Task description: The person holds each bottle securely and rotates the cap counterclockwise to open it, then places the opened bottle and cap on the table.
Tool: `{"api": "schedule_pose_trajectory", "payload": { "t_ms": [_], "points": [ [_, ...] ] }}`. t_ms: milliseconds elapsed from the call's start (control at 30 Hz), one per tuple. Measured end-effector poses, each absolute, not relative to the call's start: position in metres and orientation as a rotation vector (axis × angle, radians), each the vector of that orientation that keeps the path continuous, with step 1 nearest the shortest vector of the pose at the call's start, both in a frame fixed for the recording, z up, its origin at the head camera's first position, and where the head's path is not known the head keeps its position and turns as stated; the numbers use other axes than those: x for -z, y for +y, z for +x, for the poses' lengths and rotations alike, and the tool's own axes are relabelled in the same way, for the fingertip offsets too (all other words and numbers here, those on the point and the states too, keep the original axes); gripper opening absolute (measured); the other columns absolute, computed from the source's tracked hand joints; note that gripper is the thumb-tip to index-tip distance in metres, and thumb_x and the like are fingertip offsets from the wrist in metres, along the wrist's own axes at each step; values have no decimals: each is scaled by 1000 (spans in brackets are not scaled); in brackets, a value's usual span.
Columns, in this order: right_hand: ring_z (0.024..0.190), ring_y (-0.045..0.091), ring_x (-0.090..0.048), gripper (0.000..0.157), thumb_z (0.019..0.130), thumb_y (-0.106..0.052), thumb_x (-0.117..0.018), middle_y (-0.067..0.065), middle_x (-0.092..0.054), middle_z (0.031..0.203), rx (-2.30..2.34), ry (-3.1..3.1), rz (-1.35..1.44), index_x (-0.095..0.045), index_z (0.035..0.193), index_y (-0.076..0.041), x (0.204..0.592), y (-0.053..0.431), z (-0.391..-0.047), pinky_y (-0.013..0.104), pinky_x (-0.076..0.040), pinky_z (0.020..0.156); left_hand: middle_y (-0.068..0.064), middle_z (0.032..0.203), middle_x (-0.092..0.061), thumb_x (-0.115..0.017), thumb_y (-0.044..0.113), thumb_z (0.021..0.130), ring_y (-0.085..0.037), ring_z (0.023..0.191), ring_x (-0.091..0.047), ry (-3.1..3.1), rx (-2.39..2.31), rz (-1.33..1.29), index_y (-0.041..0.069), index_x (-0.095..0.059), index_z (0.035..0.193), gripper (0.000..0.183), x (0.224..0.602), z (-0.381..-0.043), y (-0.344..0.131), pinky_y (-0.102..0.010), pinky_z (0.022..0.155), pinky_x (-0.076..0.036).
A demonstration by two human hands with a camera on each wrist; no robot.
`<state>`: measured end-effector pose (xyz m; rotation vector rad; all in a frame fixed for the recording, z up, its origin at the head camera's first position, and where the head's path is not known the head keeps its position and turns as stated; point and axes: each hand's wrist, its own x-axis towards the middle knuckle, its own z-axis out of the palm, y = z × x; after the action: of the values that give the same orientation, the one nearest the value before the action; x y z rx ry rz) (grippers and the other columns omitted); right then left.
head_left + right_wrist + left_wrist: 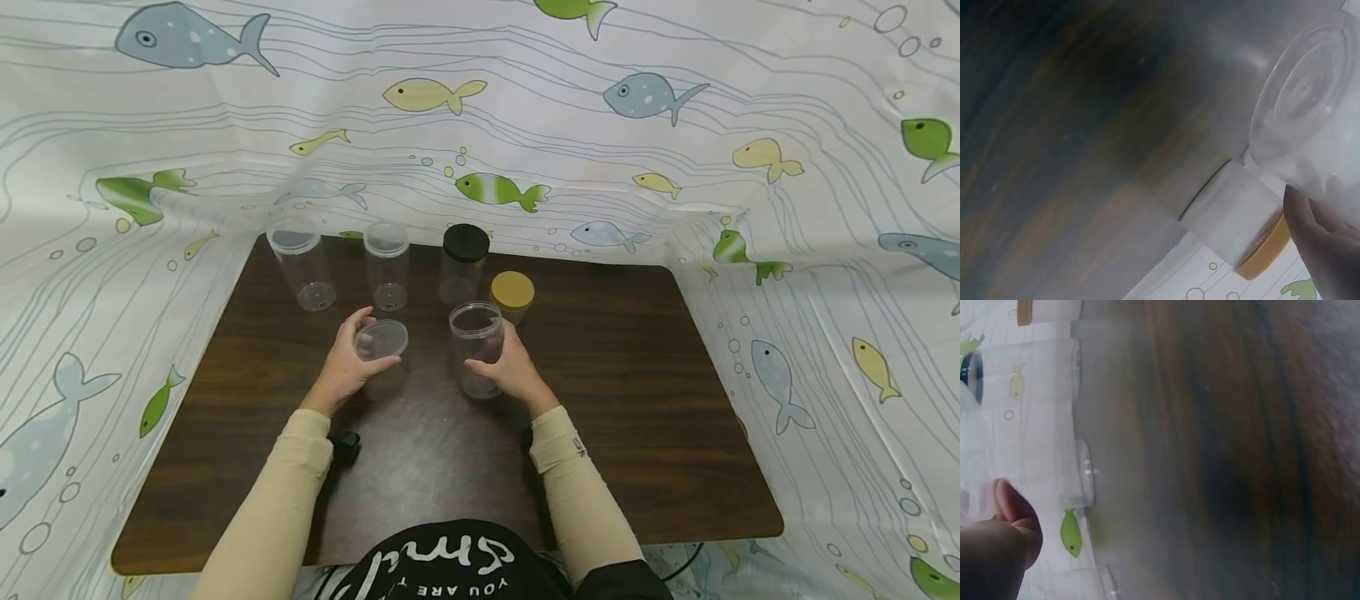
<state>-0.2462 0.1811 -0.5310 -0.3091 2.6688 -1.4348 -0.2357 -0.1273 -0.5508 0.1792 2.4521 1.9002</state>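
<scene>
My left hand (pixel 347 367) grips a clear round lid (pixel 382 340) by its edge, thumb on the near side and fingers on the far side. To its right, my right hand (pixel 516 367) holds an uncovered clear plastic jar (pixel 477 354) around its side, thumb in front. The jar's mouth faces up in the head view, and its ridged base (pixel 1307 94) shows in the right wrist view. A short jar with a yellow lid (pixel 513 290) stands just behind the right hand. In the left wrist view the lid (pixel 974 456) appears only partly, at the left edge.
Along the back of the brown table (pixel 637 417) stand a tall clear jar with a clear lid (pixel 303 262), a narrower clear-lidded jar (pixel 387 267) and a jar with a black lid (pixel 463 258). A fish-patterned cloth (pixel 525 50) surrounds the table.
</scene>
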Motion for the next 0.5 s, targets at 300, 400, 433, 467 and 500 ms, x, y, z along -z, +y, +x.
{"api": "schedule_pose_trajectory", "payload": {
  "t_ms": [300,400,433,467,500],
  "points": [
    [137,35,-45,96,81,-26,-86,21,-47,146,1517,2724,-157,-26,152,-2,531,191,-248,51,-33,114,-24,155,-30,-84,13,85,-44,131,-39,2452,-1848,175,7,-18,161,101,555,-235,-133,-58,107,-36],
    [136,34,-45,96,82,-27,-86,19,-47,145,1536,2728,-138,-25,153,-3,531,194,-249,52,-33,114,-23,155,-31,-85,16,84,-43,131,-39,2468,-1837,184,7,-19,161,102,559,-235,-135,-57,106,-37],
    [137,34,-45,97,82,-27,-86,18,-47,145,1543,2730,-131,-25,153,-3,531,196,-249,52,-33,114,-23,155,-31,-86,16,84,-42,131,-40,2474,-1835,188,7,-19,160,102,559,-235,-135,-57,106,-37],
    [138,34,-44,97,82,-27,-85,18,-47,145,1550,2730,-124,-25,153,-4,531,197,-249,52,-33,114,-23,155,-31,-86,17,84,-42,131,-40,2481,-1830,190,7,-19,160,102,559,-235,-135,-57,106,-38],
    [138,34,-43,97,82,-28,-85,18,-47,146,1556,2733,-117,-25,153,-4,530,198,-249,51,-32,115,-23,154,-31,-86,17,84,-43,131,-40,2489,-1823,191,6,-20,160,102,560,-234,-136,-58,106,-38]
  ]
}}
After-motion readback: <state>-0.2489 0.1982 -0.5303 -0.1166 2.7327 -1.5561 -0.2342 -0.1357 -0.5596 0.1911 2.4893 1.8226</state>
